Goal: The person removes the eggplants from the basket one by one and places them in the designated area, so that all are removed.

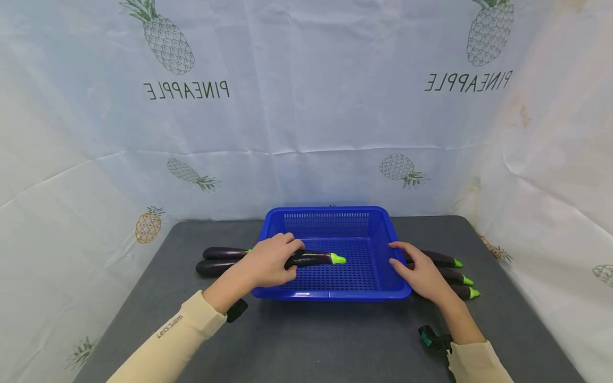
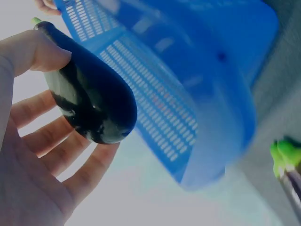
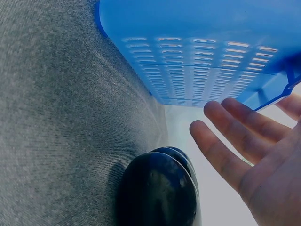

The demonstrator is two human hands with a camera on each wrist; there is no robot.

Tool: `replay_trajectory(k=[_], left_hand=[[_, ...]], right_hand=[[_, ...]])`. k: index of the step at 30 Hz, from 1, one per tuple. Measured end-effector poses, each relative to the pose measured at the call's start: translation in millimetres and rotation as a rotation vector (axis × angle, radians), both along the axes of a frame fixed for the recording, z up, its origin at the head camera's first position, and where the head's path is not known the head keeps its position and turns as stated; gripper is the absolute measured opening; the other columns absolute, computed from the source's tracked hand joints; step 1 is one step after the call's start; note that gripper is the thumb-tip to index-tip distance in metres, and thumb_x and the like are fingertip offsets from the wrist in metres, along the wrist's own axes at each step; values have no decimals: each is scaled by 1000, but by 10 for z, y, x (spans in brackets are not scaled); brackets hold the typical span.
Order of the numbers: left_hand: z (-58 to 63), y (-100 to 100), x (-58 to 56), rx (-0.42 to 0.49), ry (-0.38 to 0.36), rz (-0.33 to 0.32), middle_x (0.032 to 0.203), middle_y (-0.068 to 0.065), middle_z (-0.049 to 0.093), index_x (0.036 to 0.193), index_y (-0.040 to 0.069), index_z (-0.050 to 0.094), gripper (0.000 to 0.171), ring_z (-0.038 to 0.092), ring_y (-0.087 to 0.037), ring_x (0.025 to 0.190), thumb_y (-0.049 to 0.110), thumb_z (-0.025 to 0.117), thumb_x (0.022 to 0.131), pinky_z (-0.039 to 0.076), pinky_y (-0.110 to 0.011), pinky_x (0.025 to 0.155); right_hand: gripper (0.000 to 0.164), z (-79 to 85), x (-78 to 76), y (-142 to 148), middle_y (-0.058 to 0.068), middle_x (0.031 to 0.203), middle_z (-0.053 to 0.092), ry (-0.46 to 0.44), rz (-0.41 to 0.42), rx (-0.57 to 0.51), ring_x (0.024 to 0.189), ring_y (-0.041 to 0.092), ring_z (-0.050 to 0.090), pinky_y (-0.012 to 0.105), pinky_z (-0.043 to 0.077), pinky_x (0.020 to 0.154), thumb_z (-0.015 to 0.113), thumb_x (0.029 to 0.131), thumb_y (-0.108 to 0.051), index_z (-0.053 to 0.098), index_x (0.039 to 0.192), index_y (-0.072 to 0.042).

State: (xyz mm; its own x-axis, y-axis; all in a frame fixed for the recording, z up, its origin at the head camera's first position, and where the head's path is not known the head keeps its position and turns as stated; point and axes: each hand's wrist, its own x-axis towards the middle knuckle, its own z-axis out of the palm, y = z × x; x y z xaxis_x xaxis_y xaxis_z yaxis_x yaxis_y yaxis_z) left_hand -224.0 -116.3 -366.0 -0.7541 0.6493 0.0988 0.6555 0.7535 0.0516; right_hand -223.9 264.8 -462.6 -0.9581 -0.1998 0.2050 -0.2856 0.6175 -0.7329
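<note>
A dark purple eggplant [image 1: 310,259] with a bright green cap lies level over the blue plastic basket [image 1: 330,296]. My left hand [image 1: 272,260] grips it from above; in the left wrist view the thumb presses one side and the fingers curve along the other. At the basket's right rim is my right hand [image 1: 423,274], thumb and forefinger spread by the edge. The right wrist view shows its fingers [image 3: 230,125] fairly straight beside the slotted wall [image 3: 188,59]; whether they touch it I cannot tell.
Two eggplants [image 1: 213,268] lie on the grey table [image 1: 306,340] left of the basket, partly behind my left hand. Three more eggplants [image 1: 452,276] lie to its right, their green caps pointing right. A pineapple-print curtain [image 1: 325,122] hangs behind the table.
</note>
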Motion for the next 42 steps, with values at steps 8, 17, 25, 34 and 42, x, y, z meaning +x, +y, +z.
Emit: replay_trajectory(k=[8,17,25,34,42], left_hand=[[180,-271,40,43,48,11,100,-1,58,121,12,65,36,53,-17,84,20,74,87,47,-31,63],[275,-573,69,67,97,52,100,0,58,117,11,66,34,54,-19,86,17,73,84,48,-34,67],[306,-811,115,67,124,86,99,0,58,116,10,66,33,54,-19,87,15,72,84,47,-35,67],[243,-1121,151,67,100,181,105,-5,61,118,9,65,36,55,-22,89,15,74,84,50,-39,68],[121,-1418,170,88,38,271,113,-10,62,120,7,64,38,60,-32,101,14,73,85,53,-49,74]], right_hand=[[49,2,-2,-4,25,142,52,-4,-2,2,113,38,61,53,56,87,60,104,-31,50,144,-5],[48,-6,-6,-8,25,142,52,-5,4,-5,112,38,62,52,57,86,60,104,-30,50,144,-5],[48,10,8,-12,25,142,52,1,-9,4,114,39,60,55,56,87,60,104,-30,50,144,-5],[48,-14,-4,-16,25,145,50,5,3,2,117,40,58,55,54,89,60,104,-30,50,145,-6],[47,-5,5,-9,24,145,51,5,-3,9,117,39,59,55,54,90,59,104,-30,50,144,-7]])
